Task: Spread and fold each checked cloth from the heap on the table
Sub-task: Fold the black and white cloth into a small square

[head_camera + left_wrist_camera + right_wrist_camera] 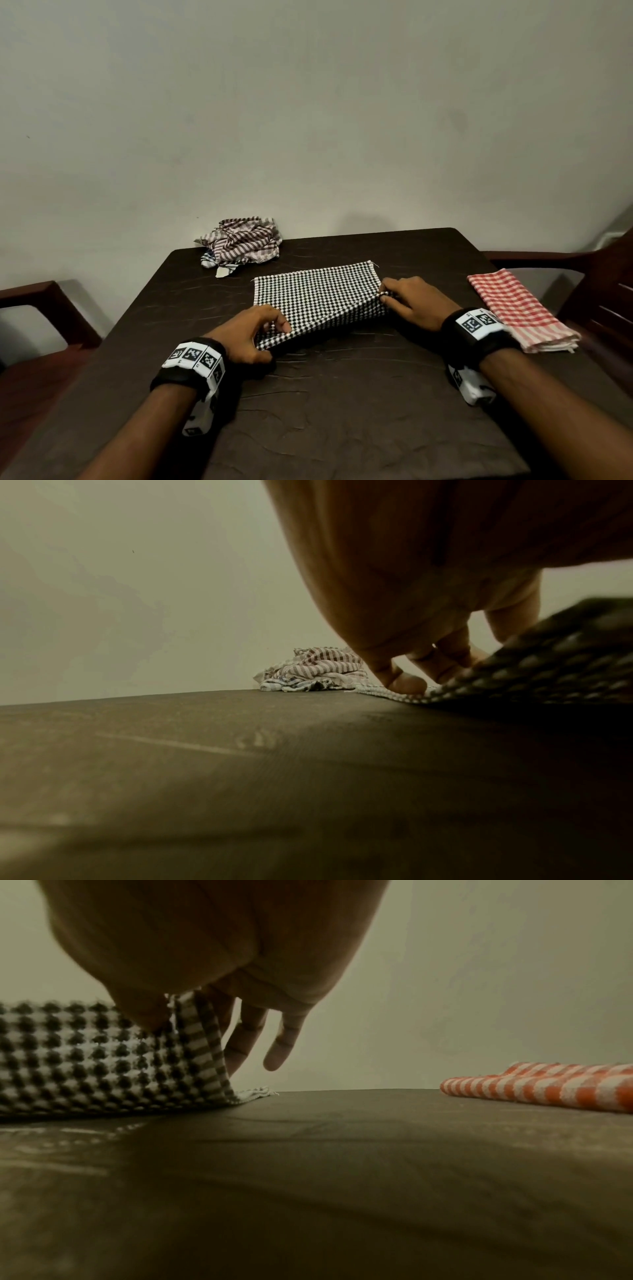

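A black-and-white checked cloth (318, 294) lies spread at the middle of the dark table (342, 394), its near edge lifted and folded over. My left hand (274, 330) pinches the cloth's near left corner; in the left wrist view the left hand's fingers (407, 681) touch the cloth (555, 669). My right hand (385, 296) pinches the right edge, and the right wrist view shows the cloth (85, 1058) held between thumb and fingers (246, 1039). A heap of crumpled striped and checked cloths (241, 245) sits at the table's far left corner (315, 669).
A folded red-and-white checked cloth (520, 310) lies at the table's right edge (548, 1088). Dark wooden chairs stand on the left (37, 308) and on the right (596, 274). A plain wall rises behind the table.
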